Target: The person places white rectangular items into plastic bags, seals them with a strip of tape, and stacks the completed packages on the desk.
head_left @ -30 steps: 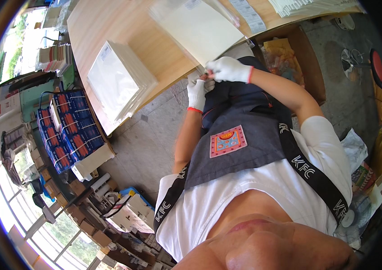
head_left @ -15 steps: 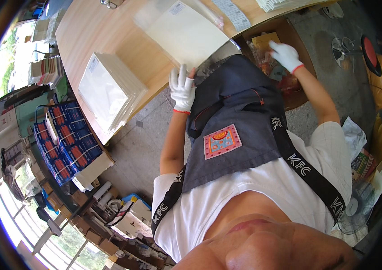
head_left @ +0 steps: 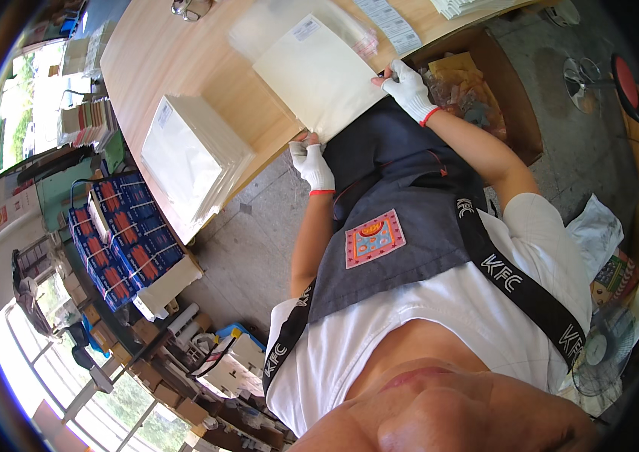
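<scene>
The left arm goes far ahead, a bit bent, and the left hand (head_left: 312,167) is at the near left corner of the white sheet (head_left: 323,79). The right arm bends and slants left, with the right hand (head_left: 410,94) at the sheet's right corner. Each grip has curled fingers, but nobody can tell if it pinches. The sheet lies flat on the tabletop (head_left: 236,75), at its near edge.

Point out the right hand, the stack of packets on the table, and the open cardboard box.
Right hand (head_left: 411,92): head view, back of the white glove.
Stack of packets (head_left: 184,151): head view, top packet's face.
Cardboard box (head_left: 516,105): head view, inner side wall.
</scene>
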A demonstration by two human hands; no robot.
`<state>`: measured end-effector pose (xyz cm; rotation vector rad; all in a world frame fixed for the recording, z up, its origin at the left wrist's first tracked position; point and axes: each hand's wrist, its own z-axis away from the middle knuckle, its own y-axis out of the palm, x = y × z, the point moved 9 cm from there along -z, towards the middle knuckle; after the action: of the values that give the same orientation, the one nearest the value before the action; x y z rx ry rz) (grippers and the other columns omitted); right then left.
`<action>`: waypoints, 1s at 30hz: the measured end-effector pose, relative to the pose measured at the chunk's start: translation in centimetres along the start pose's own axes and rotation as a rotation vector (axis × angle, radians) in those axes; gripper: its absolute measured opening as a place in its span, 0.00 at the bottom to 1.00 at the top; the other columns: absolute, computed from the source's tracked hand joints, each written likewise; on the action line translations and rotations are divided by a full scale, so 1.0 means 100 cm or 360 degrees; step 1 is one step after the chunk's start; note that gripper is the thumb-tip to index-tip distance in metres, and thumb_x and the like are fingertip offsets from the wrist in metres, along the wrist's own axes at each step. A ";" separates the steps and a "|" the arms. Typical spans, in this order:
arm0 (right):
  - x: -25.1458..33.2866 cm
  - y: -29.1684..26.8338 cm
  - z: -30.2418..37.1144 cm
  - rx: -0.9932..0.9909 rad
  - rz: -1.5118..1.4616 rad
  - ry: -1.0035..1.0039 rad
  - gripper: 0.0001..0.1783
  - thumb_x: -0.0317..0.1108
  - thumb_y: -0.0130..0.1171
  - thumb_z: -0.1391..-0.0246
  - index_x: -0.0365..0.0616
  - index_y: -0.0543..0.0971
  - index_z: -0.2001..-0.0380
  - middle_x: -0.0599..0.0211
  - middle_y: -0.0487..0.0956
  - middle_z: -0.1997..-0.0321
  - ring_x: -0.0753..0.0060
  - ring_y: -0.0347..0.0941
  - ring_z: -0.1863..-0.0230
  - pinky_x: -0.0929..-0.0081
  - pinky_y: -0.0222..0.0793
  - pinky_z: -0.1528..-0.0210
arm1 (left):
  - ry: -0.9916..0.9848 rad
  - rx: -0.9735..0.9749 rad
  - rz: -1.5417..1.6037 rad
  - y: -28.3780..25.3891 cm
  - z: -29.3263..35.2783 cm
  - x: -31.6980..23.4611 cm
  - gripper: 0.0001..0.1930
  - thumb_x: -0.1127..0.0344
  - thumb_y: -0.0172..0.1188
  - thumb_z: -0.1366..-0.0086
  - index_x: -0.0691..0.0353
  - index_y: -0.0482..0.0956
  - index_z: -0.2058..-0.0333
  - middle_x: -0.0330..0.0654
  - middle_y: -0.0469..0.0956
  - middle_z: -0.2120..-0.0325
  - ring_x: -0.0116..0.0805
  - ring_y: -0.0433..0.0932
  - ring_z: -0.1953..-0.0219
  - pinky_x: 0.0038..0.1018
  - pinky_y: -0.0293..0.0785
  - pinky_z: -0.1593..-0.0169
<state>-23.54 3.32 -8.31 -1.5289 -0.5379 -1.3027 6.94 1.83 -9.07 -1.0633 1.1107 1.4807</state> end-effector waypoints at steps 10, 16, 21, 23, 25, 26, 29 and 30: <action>-0.030 -0.001 0.011 0.0411 -0.0618 0.0582 0.30 0.64 0.42 0.44 0.45 0.72 0.74 0.71 0.71 0.82 0.80 0.65 0.84 0.80 0.60 0.82 | -0.0405 0.0237 -0.0195 0.018 0.003 -0.015 0.09 0.61 0.56 0.37 0.58 0.68 0.71 0.33 0.69 0.77 0.22 0.70 0.77 0.20 0.71 0.75; -0.007 0.033 0.019 0.0892 -0.0963 0.0491 0.11 0.43 0.51 0.41 0.46 0.72 0.65 0.74 0.73 0.77 0.86 0.64 0.83 0.87 0.56 0.83 | 0.0567 0.0380 -0.0561 0.036 0.017 -0.143 0.10 0.68 0.57 0.38 0.63 0.65 0.74 0.32 0.63 0.81 0.19 0.60 0.78 0.18 0.64 0.75; 0.132 0.107 0.036 0.1378 -0.1088 0.0061 0.11 0.39 0.50 0.41 0.43 0.72 0.65 0.74 0.69 0.78 0.83 0.62 0.80 0.84 0.55 0.80 | 0.0890 -0.0186 -0.0399 -0.076 0.031 -0.213 0.03 0.77 0.52 0.41 0.64 0.73 0.67 0.32 0.67 0.74 0.21 0.65 0.71 0.19 0.67 0.67; 0.188 0.148 0.033 0.1329 -0.0974 -0.0107 0.10 0.38 0.53 0.42 0.42 0.74 0.66 0.75 0.68 0.80 0.83 0.64 0.82 0.82 0.59 0.79 | 0.0850 -0.0554 -0.0140 -0.142 0.020 -0.231 0.11 0.73 0.47 0.36 0.68 0.74 0.57 0.43 0.74 0.62 0.30 0.72 0.58 0.25 0.70 0.52; 0.238 0.199 0.041 0.1468 -0.1110 -0.0159 0.13 0.40 0.54 0.43 0.41 0.74 0.64 0.75 0.70 0.80 0.83 0.64 0.82 0.82 0.60 0.78 | 0.0959 -0.0797 -0.0194 -0.195 0.011 -0.261 0.15 0.75 0.45 0.37 0.72 0.72 0.53 0.50 0.74 0.57 0.38 0.72 0.53 0.29 0.67 0.45; 0.251 0.224 0.045 0.1474 -0.1025 -0.0149 0.15 0.42 0.54 0.44 0.41 0.76 0.63 0.72 0.72 0.79 0.81 0.66 0.81 0.80 0.63 0.77 | 0.0906 -0.0784 -0.0252 -0.227 -0.005 -0.259 0.17 0.76 0.43 0.39 0.72 0.72 0.52 0.52 0.74 0.56 0.39 0.72 0.53 0.29 0.66 0.45; 0.263 0.255 0.047 0.1345 -0.0054 -0.0546 0.19 0.49 0.54 0.47 0.44 0.79 0.65 0.66 0.78 0.77 0.72 0.73 0.77 0.74 0.68 0.71 | 0.0423 -0.0815 -0.1253 -0.260 -0.034 -0.237 0.22 0.72 0.39 0.43 0.69 0.74 0.52 0.50 0.76 0.57 0.36 0.73 0.54 0.25 0.66 0.48; 0.259 0.260 0.056 0.1384 -0.0037 -0.0367 0.19 0.50 0.54 0.49 0.45 0.80 0.69 0.64 0.79 0.76 0.67 0.75 0.74 0.71 0.68 0.68 | 0.0427 -0.0787 -0.1155 -0.290 -0.042 -0.213 0.22 0.71 0.41 0.41 0.68 0.71 0.49 0.46 0.75 0.58 0.34 0.73 0.59 0.25 0.68 0.53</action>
<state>8.83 -8.69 5.43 -0.9292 -1.0979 -0.7325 39.12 -2.82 6.87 -1.8148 0.4224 1.0433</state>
